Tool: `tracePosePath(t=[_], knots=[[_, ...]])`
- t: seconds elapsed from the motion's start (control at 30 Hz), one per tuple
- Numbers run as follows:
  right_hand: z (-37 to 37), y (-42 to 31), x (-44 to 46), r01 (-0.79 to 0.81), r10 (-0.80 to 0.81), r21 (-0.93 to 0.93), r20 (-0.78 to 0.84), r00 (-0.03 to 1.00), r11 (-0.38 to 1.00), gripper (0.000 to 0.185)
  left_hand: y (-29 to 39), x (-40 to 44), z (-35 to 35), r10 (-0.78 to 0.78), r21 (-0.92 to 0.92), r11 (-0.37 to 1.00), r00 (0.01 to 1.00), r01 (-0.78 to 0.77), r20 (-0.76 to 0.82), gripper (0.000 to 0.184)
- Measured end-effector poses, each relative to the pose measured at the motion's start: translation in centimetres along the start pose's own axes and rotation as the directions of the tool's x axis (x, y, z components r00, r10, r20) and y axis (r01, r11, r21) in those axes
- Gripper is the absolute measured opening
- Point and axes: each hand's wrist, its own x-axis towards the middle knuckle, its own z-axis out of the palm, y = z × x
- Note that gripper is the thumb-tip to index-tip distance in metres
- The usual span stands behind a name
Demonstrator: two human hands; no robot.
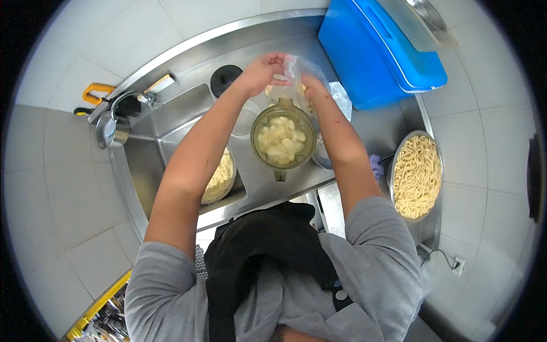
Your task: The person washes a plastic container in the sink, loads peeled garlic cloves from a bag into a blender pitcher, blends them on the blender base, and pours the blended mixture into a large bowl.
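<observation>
A clear plastic bag (295, 69) is held up just beyond the blender jar, with pale pieces showing near its lower part. My left hand (265, 74) grips the bag's edge with its fingers curled. My right hand (313, 86) is at the bag's other side, partly covered by the plastic, so its fingers do not show clearly. Below the hands stands the greenish see-through blender jar (257, 154), upright on the steel counter. Inside it lie pale, peeled-looking chunks (280, 139), seemingly in liquid.
A black round lid (226, 80) and a clear round lid (245, 118) lie left of the jar. Pale grated-looking food fills a bowl (221, 181) in the sink (142, 171). A blue cooler (376, 54) stands back right. Thick noodles (417, 176) fill a metal bowl at right.
</observation>
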Motion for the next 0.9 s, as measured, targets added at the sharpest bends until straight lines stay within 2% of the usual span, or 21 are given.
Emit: tracePosePath(t=[0.07, 0.1, 0.17, 0.2, 0.27, 0.33, 0.4, 0.43, 0.47, 0.5, 0.53, 0.57, 0.6, 0.63, 0.67, 0.7, 0.77, 0.8, 0.87, 0.9], knots=[[0.4, -1.3, -3.9, -0.111, 0.049, 0.361, 0.176, 0.983, 0.926, 0.023, 0.3, 0.9, 0.1, 0.05, -0.095, 0.994, 0.997, -0.056, -0.061, 0.027], [0.8, -1.7, -5.8, -0.102, 0.043, 0.37, 0.164, 0.985, 0.923, 0.023, 0.4, 1.2, 0.2, 0.047, -0.092, 0.994, 0.998, -0.052, -0.047, 0.027], [1.1, -2.1, -9.1, -0.126, 0.109, 0.527, 0.063, 0.992, 0.84, 0.02, 0.6, 1.8, 0.3, 0.069, -0.109, 0.991, 0.993, -0.08, -0.097, 0.027], [0.6, -2.7, -10.5, -0.113, 0.102, 0.531, 0.05, 0.993, 0.84, 0.02, 0.6, 2.1, 0.3, 0.071, -0.11, 0.991, 0.994, -0.08, -0.082, 0.027], [-0.7, -4.0, -13.9, -0.069, -0.039, 0.555, 0.182, 0.983, 0.829, 0.019, 0.3, 2.5, 0.3, 0.053, -0.058, 0.996, 0.992, -0.06, -0.118, 0.027], [0.3, -6.3, -18.3, -0.054, -0.052, 0.574, 0.166, 0.985, 0.817, 0.017, 0.2, 2.6, 0.4, 0.05, -0.049, 0.997, 0.994, -0.055, -0.095, 0.026], [2.1, -8.8, -22.5, 0.076, -0.145, 0.522, 0.093, 0.985, 0.849, 0.017, 0.0, 2.9, 0.4, 0.045, -0.04, 0.998, 0.995, -0.049, -0.084, 0.026], [3.2, -9.5, -24.3, 0.166, -0.232, 0.455, 0.094, 0.968, 0.875, 0.019, -0.1, 3.2, 0.2, 0.048, -0.05, 0.997, 0.996, -0.052, -0.08, 0.026], [4.6, -9.6, -25.9, 0.158, -0.224, 0.454, 0.095, 0.97, 0.877, 0.019, -0.3, 3.2, 0.0, 0.05, -0.06, 0.997, 0.996, -0.054, -0.08, 0.026], [6.3, -9.5, -27.6, 0.303, -0.326, 0.245, 0.061, 0.943, 0.921, 0.019, -0.2, 2.9, 0.0, 0.046, -0.065, 0.997, 0.995, -0.051, -0.084, 0.026], [8.0, -9.5, -29.4, 0.429, -0.429, 0.02, 0.052, 0.902, 0.903, 0.02, 0.2, 2.6, 0.1, 0.054, -0.048, 0.997, 0.995, -0.058, -0.085, 0.026], [9.8, -9.8, -31.9, 0.41, -0.41, -0.376, 0.085, 0.908, 0.831, 0.025, 0.4, 2.4, 0.0, 0.064, -0.031, 0.997, 0.994, -0.067, -0.084, 0.026], [10.6, -8.3, -32.0, 0.406, -0.406, -0.378, 0.084, 0.91, 0.832, 0.025, 0.3, 2.3, -0.2, 0.061, -0.035, 0.997, 0.995, -0.064, -0.085, 0.026], [11.2, -6.2, -31.5, 0.535, -0.544, -0.63, 0.206, 0.814, 0.562, 0.027, 0.1, 2.4, -0.6, 0.065, -0.019, 0.998, 0.995, -0.067, -0.07, 0.026], [12.1, -5.1, -31.5, 0.589, -0.612, -0.782, 0.367, 0.7, 0.205, 0.029, 0.0, 2.4, -0.8, 0.07, -0.003, 0.998, 0.996, -0.07, -0.054, 0.026], [12.6, -4.4, -31.8, 0.585, -0.608, -0.784, 0.365, 0.705, 0.208, 0.029, -0.1, 2.4, -1.0, 0.065, -0.008, 0.998, 0.996, -0.065, -0.053, 0.026], [13.7, -4.0, -32.6, 0.413, -0.384, -0.903, 0.342, 0.857, 0.117, 0.037, 0.2, 2.2, -1.3, 0.075, 0.006, 0.997, 0.996, -0.075, -0.037, 0.027], [13.7, -4.0, -32.8, 0.411, -0.377, -0.903, 0.34, 0.861, 0.122, 0.037, 0.2, 2.0, -1.3, 0.067, 0.003, 0.998, 0.997, -0.067, -0.039, 0.027], [13.1, -4.4, -33.1, 0.418, -0.403, -0.909, 0.38, 0.833, 0.005, 0.039, 0.5, 1.9, -1.5, 0.093, 0.021, 0.996, 0.995, -0.092, -0.039, 0.027], [12.7, -4.9, -33.2, 0.418, -0.397, -0.908, 0.38, 0.836, 0.011, 0.039, 0.5, 1.8, -1.5, 0.085, 0.019, 0.996, 0.995, -0.084, -0.042, 0.027]])
